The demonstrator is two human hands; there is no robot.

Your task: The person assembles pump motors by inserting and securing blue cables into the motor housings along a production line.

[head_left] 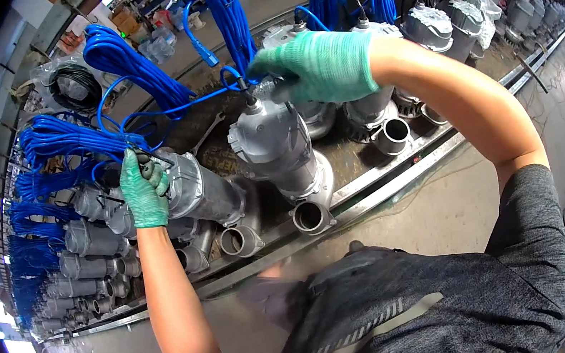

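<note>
Both my hands wear green knit gloves with dark palms. My left hand (145, 188) is closed at the top end of a tilted grey metal pump (201, 188), beside its blue cable; what lies inside the fingers is hidden. Thin dark parts show just past the fingertips. My right hand (325, 66) reaches over an upright grey pump (270, 142), fingers and thumb apart, close to the cable gland (252, 103) on its top. From that gland a blue cable (175, 108) loops and runs left. A wrench (208, 133) lies between the two pumps.
More pumps with bundled blue cables (60, 139) line the bench to the left; others with black cables stand at the far right (431, 25). A metal rail (370, 186) edges the bench. A blue plug (206, 53) hangs behind. Bags and boxes (127, 21) lie beyond.
</note>
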